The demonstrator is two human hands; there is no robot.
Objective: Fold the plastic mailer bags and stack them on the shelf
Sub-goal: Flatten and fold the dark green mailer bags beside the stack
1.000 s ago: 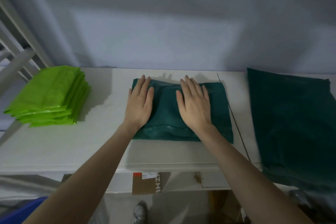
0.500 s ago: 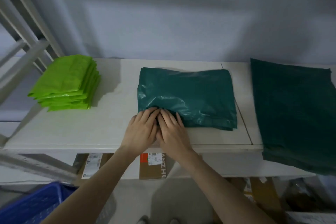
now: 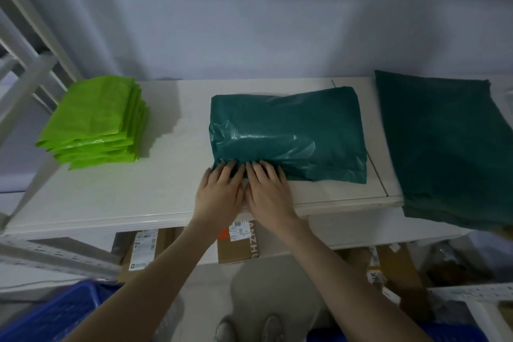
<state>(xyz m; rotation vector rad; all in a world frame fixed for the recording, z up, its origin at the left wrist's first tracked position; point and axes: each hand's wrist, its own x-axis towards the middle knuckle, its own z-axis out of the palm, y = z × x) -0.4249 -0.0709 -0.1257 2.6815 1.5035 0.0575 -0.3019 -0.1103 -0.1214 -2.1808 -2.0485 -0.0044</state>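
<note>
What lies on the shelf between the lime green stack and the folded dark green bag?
Nothing: in the head view only bare white shelf separates the lime green stack from the folded dark green bag, with the stack's shadow across it.

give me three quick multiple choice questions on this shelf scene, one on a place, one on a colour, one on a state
1. Where is the lime green stack?
A. at the left end of the shelf
B. on the blue crate
C. at the right end

2. What colour is the folded bag under both hands?
A. lime green
B. dark teal
C. white

3. How do the left hand and right hand lie?
A. lifted clear of the bag
B. side by side, fingers on the bag's near edge
C. far apart at its corners

Answers: 1 A, it lies left of the folded bag by the white frame. 2 B, it matches the unfolded pile at the right. 3 B, the fingers lie flat on the near edge.
</note>
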